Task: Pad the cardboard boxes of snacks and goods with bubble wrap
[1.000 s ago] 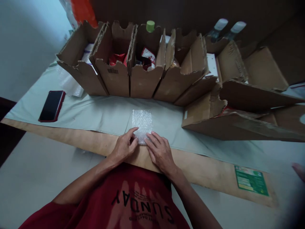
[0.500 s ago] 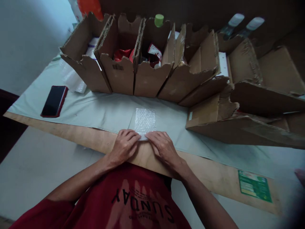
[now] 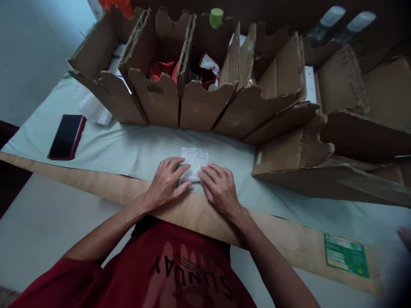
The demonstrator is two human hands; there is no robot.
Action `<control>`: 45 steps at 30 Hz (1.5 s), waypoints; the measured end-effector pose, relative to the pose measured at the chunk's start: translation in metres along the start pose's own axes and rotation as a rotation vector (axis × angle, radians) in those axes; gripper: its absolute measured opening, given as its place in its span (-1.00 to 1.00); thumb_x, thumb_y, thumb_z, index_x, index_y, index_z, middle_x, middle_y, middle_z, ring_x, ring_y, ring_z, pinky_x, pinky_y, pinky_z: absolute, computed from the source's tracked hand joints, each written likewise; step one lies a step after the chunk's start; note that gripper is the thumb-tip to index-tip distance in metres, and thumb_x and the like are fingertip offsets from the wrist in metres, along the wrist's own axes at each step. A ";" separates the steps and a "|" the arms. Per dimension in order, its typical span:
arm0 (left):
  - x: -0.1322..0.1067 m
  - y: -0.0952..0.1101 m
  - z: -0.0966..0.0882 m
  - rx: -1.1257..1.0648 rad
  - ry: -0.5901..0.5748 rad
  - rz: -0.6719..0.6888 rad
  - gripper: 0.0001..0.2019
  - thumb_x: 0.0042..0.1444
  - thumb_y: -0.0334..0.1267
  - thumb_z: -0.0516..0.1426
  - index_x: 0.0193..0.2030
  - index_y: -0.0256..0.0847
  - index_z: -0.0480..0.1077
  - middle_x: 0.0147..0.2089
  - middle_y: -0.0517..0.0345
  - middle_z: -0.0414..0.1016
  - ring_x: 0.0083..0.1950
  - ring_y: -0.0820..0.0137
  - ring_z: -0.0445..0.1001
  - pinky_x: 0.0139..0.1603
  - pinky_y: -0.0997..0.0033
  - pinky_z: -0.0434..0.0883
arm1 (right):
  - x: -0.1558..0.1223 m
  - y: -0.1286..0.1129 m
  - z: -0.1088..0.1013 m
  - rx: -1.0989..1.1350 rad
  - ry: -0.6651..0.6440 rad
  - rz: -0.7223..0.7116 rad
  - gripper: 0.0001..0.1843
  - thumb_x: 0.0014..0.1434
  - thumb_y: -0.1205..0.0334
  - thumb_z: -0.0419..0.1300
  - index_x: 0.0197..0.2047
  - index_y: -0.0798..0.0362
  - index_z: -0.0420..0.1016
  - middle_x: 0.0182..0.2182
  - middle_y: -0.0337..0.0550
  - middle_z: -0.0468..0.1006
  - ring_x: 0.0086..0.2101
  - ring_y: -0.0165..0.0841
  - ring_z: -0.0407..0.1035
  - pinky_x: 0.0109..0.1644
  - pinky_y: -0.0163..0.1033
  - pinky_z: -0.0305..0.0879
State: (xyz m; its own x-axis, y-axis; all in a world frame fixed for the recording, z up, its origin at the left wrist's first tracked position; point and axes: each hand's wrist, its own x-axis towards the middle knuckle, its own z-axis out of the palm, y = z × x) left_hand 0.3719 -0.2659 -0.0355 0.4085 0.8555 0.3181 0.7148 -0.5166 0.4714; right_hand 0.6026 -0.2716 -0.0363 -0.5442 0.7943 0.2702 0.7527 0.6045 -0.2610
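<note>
Bubble-wrap piece in front of the row of cardboard boxes: your left hand and right hand lie loosely spread at its side edges, best pressing evenly to flatten it.

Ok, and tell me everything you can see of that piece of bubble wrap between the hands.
The bubble wrap is a small, roughly rectangular piece of clear, shiny plastic, covered in little raised bubbles. It lies on the pale green cloth, near the table's wooden front edge. Fingers of the left hand and right hand rest at its sides, partly covering it. Whether it is layered or holds anything can't be told.
</note>
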 end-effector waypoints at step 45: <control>0.074 0.111 -0.019 -0.582 -0.206 0.322 -0.71 0.25 -0.19 0.25 0.08 -0.10 0.41 0.25 -0.08 0.46 0.25 0.22 0.48 0.17 0.21 0.48 | -0.060 0.014 -0.199 0.417 -0.120 0.200 -0.75 0.22 0.46 0.15 -0.18 0.01 0.61 -0.25 -0.20 0.69 -0.21 -0.29 0.51 0.00 -0.11 0.34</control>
State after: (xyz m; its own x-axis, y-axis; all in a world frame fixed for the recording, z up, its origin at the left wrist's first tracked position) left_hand 0.4704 -0.2607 0.0561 0.6894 0.6163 0.3806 0.1434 -0.6312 0.7622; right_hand 0.7199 -0.3233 0.1282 -0.4613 0.8842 0.0738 0.6476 0.3923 -0.6532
